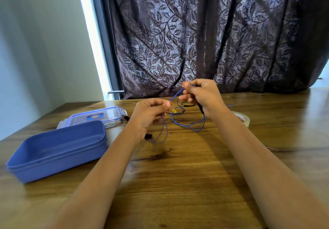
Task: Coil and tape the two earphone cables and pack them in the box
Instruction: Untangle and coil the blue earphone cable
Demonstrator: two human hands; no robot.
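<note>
Both hands are raised over the wooden table and pinch a thin blue earphone cable. My left hand grips one stretch of it, and a loop with a black earbud hangs below that hand. My right hand holds another stretch higher up, with a black part of the cable hanging under it. More blue cable lies in loose loops on the table between the hands. A second, black cable with a yellow piece lies behind them. The open blue box stands at the left.
The box's clear lid with blue rim lies behind the box. A roll of tape sits on the table just right of my right wrist. A dark patterned curtain hangs behind the table's far edge. A thin metal object shows at the right.
</note>
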